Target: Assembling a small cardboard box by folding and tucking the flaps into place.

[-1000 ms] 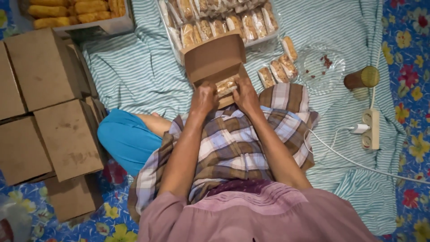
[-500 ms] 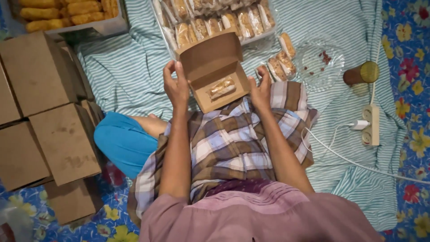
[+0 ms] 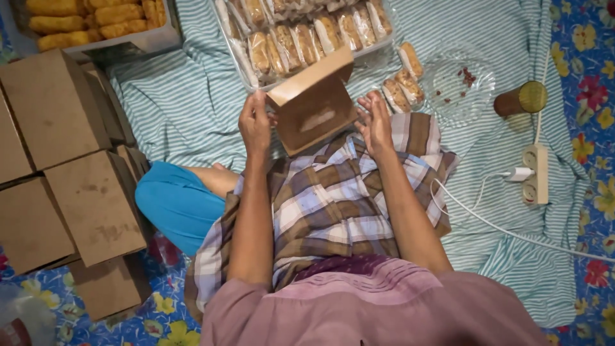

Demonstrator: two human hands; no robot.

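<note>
Brown cardboard box (image 3: 314, 106), centre frame: light, crushable; grip its side walls. Your left hand (image 3: 255, 123) pinches its edge; your right hand (image 3: 375, 123) hovers open beside it.

Passage around the brown cardboard box (image 3: 314, 106) is tight. At 12 o'clock, a tray of wrapped pastries (image 3: 301, 38) sits just beyond it. At 2 o'clock, loose wrapped pastries (image 3: 403, 86) and a clear plastic lid (image 3: 461, 83) block the cloth. At 9 o'clock, striped cloth (image 3: 186, 109) lies bare up to the stacked cardboard boxes (image 3: 64, 166). At 3 o'clock, a white cable (image 3: 487, 221) crosses the route.
</note>
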